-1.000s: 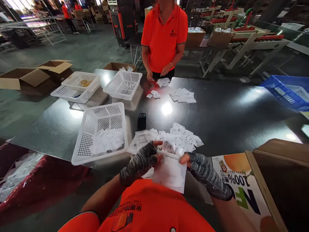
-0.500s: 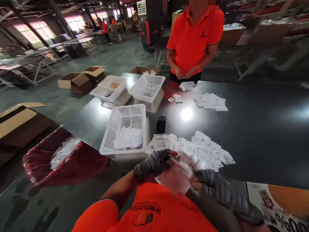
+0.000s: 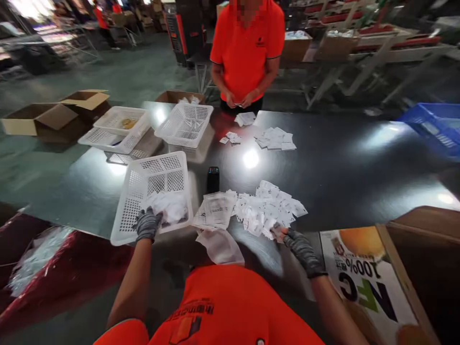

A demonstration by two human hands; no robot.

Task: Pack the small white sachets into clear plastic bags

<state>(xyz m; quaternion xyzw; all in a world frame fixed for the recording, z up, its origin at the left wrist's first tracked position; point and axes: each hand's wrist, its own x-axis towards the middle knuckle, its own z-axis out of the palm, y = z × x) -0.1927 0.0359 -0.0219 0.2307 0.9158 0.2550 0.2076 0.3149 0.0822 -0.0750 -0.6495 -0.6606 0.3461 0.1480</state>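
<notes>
My left hand point(image 3: 146, 224), in a grey fingerless glove, reaches into the near white perforated basket point(image 3: 125, 218) and rests with fingers spread on the heap of white filled packets point(image 3: 168, 207) inside. My right hand point(image 3: 299, 244), gloved the same way, lies at the near right edge of a spread pile of small white sachets point(image 3: 268, 208) and pinches one with its fingertips. Between my hands, a stack of clear printed bags point(image 3: 215, 211) sits on the dark table. One clear bag point(image 3: 220, 247) hangs over the table's near edge.
A black device point(image 3: 212, 179) stands behind the bags. Two more white baskets point(image 3: 185, 125) point(image 3: 115, 128) sit at the far left. A person in an orange shirt point(image 3: 247, 52) handles sachets point(image 3: 275, 139) across the table. A red-lined bin point(image 3: 53, 268) is at my left, a printed carton point(image 3: 366, 278) at my right.
Both hands held a clear bag at my chest. Now my left hand has gone left into the basket, my right hand has reached out to the sachet pile.
</notes>
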